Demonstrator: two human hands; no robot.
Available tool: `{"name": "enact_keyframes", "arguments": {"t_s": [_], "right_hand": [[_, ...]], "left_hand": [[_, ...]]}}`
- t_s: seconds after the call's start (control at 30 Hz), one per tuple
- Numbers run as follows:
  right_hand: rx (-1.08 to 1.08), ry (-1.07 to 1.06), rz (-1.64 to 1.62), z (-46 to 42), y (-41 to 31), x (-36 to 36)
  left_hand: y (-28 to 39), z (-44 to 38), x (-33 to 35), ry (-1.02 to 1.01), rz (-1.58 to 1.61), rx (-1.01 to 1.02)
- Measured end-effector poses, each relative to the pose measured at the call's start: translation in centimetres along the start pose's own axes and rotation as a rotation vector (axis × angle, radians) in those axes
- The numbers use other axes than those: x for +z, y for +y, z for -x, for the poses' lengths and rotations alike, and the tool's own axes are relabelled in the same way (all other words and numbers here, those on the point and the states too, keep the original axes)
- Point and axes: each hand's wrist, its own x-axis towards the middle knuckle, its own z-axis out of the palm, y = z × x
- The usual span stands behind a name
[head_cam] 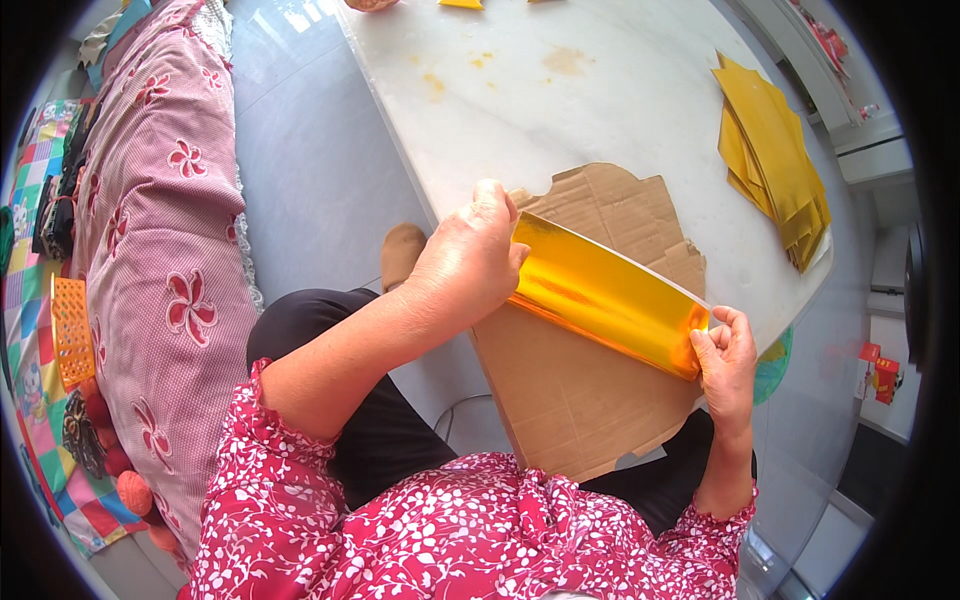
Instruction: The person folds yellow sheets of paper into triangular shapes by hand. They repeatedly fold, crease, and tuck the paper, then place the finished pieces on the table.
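A shiny gold foil sheet, its long lower edge curved or folded under, is held up between my two hands over a piece of brown corrugated cardboard. My left hand pinches the sheet's left end. At its right end my right hand grips the corner between thumb and fingers. The cardboard lies partly on a white marbled tabletop and reaches over the edge towards my lap. A pile of gold sheets or folded pieces lies on the table at the far right.
Small gold pieces and part of a round brown object show at the table's far edge. On the left stands a surface draped with pink flowered cloth, with an orange plastic basket and yarn balls beyond it.
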Motion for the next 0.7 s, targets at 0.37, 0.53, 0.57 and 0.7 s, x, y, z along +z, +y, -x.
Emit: {"name": "enact_keyframes", "arguments": {"t_s": [0.37,0.53,0.57,0.7], "right_hand": [[0.002,-0.003,0.002,-0.04,0.01,-0.12],[0.006,-0.005,0.015,-0.03,-0.13,-0.14],[0.008,-0.003,0.015,-0.03,-0.12,-0.15],[0.016,0.0,0.026,-0.05,-0.08,-0.16]], "left_hand": [[0.0,-0.07,0.12,-0.008,0.0,-0.006],[0.01,-0.12,0.19,-0.009,-0.01,-0.012],[0.02,-0.13,0.22,-0.007,-0.015,-0.014],[-0.09,-0.13,0.56,0.044,-0.055,0.072]]}}
